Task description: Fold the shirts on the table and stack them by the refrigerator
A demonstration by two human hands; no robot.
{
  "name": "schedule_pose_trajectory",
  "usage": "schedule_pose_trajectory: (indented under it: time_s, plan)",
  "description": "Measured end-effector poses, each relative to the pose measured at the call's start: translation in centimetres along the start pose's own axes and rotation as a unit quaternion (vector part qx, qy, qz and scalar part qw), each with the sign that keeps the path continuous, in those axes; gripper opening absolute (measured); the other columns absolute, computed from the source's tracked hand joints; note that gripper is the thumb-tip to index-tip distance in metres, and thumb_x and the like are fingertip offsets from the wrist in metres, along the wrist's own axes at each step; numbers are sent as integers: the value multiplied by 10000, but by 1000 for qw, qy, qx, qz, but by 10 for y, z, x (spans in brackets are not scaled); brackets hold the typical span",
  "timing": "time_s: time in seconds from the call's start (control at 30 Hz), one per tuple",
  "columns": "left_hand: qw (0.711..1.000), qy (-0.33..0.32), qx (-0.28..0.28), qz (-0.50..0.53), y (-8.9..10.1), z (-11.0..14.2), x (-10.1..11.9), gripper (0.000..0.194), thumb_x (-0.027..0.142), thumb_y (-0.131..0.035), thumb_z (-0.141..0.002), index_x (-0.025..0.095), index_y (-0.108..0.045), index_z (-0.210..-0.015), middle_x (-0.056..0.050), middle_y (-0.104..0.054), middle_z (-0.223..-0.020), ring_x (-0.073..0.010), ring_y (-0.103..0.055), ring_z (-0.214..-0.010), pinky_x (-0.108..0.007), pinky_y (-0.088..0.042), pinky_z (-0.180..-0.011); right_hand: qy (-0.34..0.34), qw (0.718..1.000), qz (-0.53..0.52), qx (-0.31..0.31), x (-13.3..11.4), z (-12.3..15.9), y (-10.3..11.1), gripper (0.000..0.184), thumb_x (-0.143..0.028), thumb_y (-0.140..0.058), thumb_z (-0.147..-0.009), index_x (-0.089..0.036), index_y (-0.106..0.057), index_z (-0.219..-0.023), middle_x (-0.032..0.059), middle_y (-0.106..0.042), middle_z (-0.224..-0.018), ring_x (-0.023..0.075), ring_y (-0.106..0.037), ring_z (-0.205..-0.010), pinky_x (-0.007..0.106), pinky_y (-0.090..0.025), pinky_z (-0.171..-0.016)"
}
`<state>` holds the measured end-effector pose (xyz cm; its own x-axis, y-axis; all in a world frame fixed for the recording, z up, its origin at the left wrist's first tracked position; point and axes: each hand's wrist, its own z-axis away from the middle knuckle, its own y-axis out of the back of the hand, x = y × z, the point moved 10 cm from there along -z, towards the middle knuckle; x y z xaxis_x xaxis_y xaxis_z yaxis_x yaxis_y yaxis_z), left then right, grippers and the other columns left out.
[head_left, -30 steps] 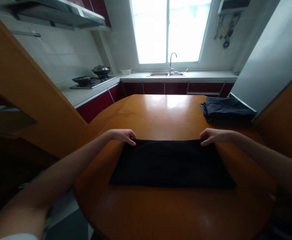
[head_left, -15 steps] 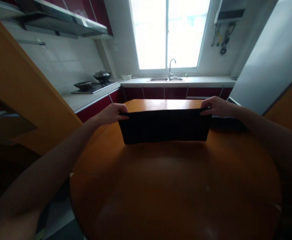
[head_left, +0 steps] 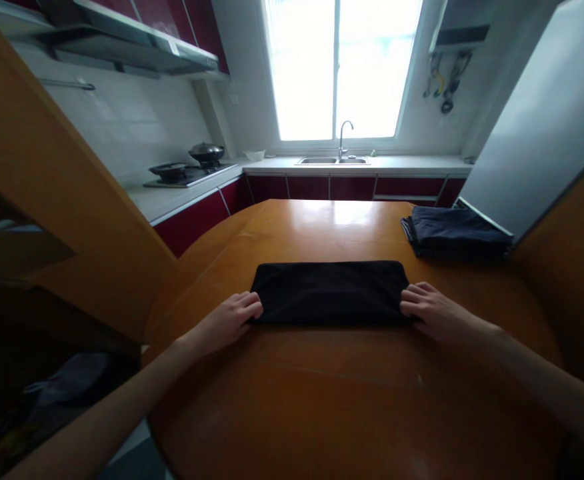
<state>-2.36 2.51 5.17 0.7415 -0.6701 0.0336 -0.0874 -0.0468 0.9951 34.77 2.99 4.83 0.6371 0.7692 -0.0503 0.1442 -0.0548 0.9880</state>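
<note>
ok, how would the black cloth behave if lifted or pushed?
Probably floppy: the cloth looks thin and lies flat, so lifted by one end it would likely sag. With the left hand and right hand at opposite ends, it may hold straighter between them. The table looks glossy, so a push might slide it or ruck it.

Free tabletop (head_left: 292,400) nearside of black cloth (head_left: 329,293), folded stack (head_left: 462,230) an obstacle far right.
</note>
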Motion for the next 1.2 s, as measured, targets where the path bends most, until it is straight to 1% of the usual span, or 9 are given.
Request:
schedule_pose_trajectory:
  time_s: [0.13,0.27,0.37,0.47,0.6,0.8,0.93,1.07,1.2]
  plan:
    - [997,10,-46,54,20,7,17,298,350,-667,-881,279,-618,-1166,-42,-620,-1215,-246,-579,-1119,-379,-440,-994,-21,998,-63,20,-19,3,15,35,-233,-613,-839,-250,-637,-858,46,-656,-964,236,-583,-971,415,-405,-960]
    - [995,42,58,69,31,-64,41,387,398,-415,-1030,201,-569,-1325,-102,-605,-1339,-238,-569,-1220,-374,-418,-1071,-123,979,-67,146,-12,-55,26,298,-281,-427,-974,-219,-660,-1150,111,-664,-1187,261,-576,-1143,419,-412,-1023]
    - [995,47,73,57,-4,-132,68,467,291,-318,-1039,126,-470,-1448,-140,-500,-1493,-222,-452,-1386,-370,-321,-1167,-173,975,-62,123,-16,-109,-12,463,-284,-411,-966,-162,-540,-1394,156,-507,-1479,290,-459,-1353,444,-334,-1132]
    - [995,84,20,41,-49,-170,73,551,367,-296,-1042,135,-353,-1538,-131,-318,-1616,-244,-259,-1506,-460,-216,-1214,-223,971,-76,46,-9,-133,-58,597,-390,-411,-973,-144,-400,-1516,160,-311,-1616,311,-256,-1496,510,-219,-1195]
    - [989,141,-21,47,-73,-154,35,674,557,-239,-1031,158,-300,-1572,-101,-215,-1651,-252,-158,-1535,-471,-154,-1228,-259,962,-85,16,20,-109,-75,651,-527,-336,-996,-180,-357,-1547,128,-245,-1644,278,-159,-1530,545,-101,-1218]
    - [964,265,2,10,-62,-72,-53,738,594,-224,-1018,145,-188,-1604,-110,-127,-1668,-270,-81,-1544,-502,-108,-1229,-357,931,-64,35,79,-47,-70,686,-538,-339,-991,-175,-301,-1572,131,-216,-1654,281,-136,-1534,555,-88,-1220]
    - [945,324,-29,42,-63,-44,-83,754,588,-189,-1018,118,-146,-1606,-137,-92,-1666,-296,-82,-1542,-555,-117,-1215,-384,915,-102,77,99,-33,-69,681,-514,-371,-982,-141,-338,-1551,157,-213,-1652,304,-154,-1529,558,-132,-1216]
    - [944,328,12,15,-39,-62,-66,746,548,-225,-1023,51,-212,-1580,-193,-140,-1652,-343,-89,-1535,-577,-110,-1210,-438,865,-157,186,129,-14,-43,651,-457,-466,-941,-65,-460,-1461,230,-420,-1535,325,-352,-1454,448,-273,-1196]
    - [976,209,45,29,-30,-118,15,659,495,-262,-1033,112,-285,-1568,-142,-228,-1645,-303,-146,-1533,-513,-139,-1225,-515,766,-324,207,159,17,-41,473,-362,-663,-815,-118,-635,-1219,196,-668,-1210,331,-634,-1156,428,-535,-960]
